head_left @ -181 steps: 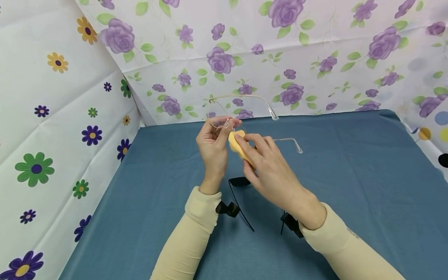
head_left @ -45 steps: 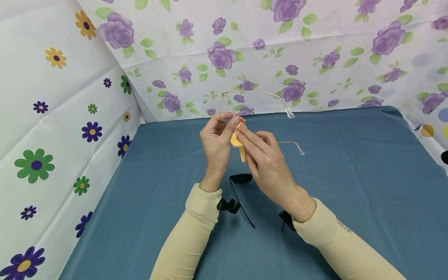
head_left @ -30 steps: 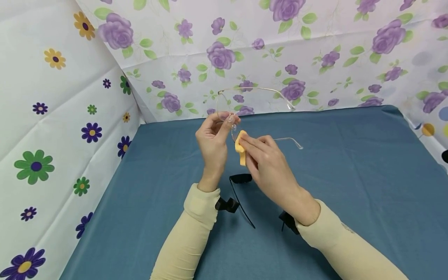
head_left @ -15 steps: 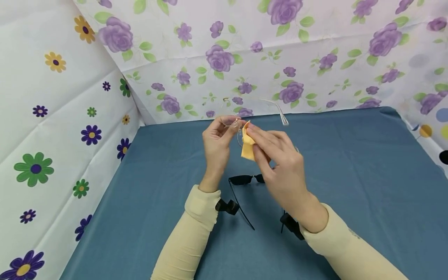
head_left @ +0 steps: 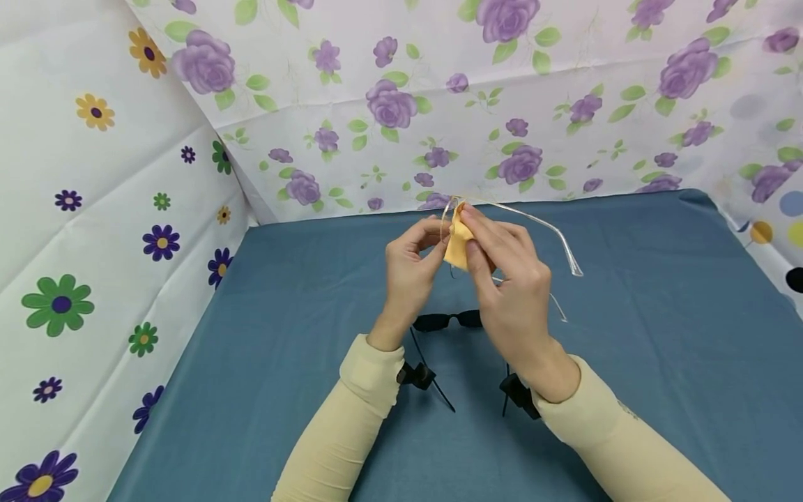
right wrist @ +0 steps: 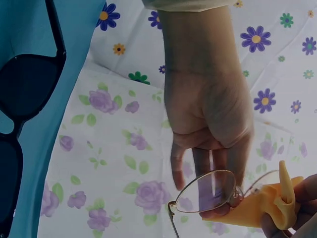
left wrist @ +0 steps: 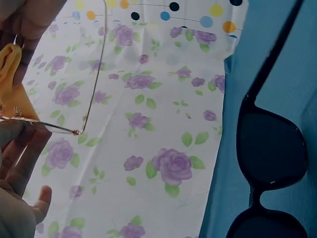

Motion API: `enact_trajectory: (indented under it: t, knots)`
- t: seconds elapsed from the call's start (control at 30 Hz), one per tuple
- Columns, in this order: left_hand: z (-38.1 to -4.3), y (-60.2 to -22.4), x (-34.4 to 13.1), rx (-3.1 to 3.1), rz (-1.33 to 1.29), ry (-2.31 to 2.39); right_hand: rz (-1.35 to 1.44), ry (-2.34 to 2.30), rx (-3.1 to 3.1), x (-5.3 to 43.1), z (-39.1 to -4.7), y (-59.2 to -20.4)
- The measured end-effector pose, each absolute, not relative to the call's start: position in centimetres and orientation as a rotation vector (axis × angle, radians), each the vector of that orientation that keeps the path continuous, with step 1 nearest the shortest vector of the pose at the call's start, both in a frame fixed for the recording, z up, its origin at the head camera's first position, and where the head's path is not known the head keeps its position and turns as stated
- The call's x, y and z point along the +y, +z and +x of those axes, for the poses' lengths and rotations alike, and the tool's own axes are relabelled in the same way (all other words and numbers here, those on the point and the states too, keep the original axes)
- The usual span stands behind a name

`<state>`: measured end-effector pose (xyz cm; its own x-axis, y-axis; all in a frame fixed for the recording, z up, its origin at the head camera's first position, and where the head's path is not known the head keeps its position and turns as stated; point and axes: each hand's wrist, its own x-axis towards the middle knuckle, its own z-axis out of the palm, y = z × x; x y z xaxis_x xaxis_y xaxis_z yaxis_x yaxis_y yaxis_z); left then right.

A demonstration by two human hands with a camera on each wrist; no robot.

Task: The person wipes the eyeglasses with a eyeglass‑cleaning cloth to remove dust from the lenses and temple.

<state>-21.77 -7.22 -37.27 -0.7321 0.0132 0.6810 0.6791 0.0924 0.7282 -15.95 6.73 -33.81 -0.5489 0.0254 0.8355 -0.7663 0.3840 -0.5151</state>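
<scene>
Two things meet mid-frame: wire glasses, the left hand pinching them, and soft yellow cloth, the right hand gripping it against them. I judge the glasses light, bendable, best held at the bridge.

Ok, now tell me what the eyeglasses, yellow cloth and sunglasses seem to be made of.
The eyeglasses: probably metal, polished, from the thin, gold-toned, glinting rim; clear lenses could be glass or plastic. The yellow cloth: matt fabric, judging by its soft folds; fibre unclear. The sunglasses: likely smooth plastic, from the black frame's faint sheen.
</scene>
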Motion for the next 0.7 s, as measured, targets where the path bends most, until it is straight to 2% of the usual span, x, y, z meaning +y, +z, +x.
enact_trajectory:
  t: [0.3, 0.7]
  knots:
    - [-21.82, -37.22, -7.1, -1.838, -0.755, -1.484, 0.707, 1.238, -1.884, 6.89, -16.05, -33.87]
    - [-21.75, -37.0, -7.79, -1.819, -0.589, -1.643, 0.919, 0.999, -1.978, 6.82, -16.63, -34.35]
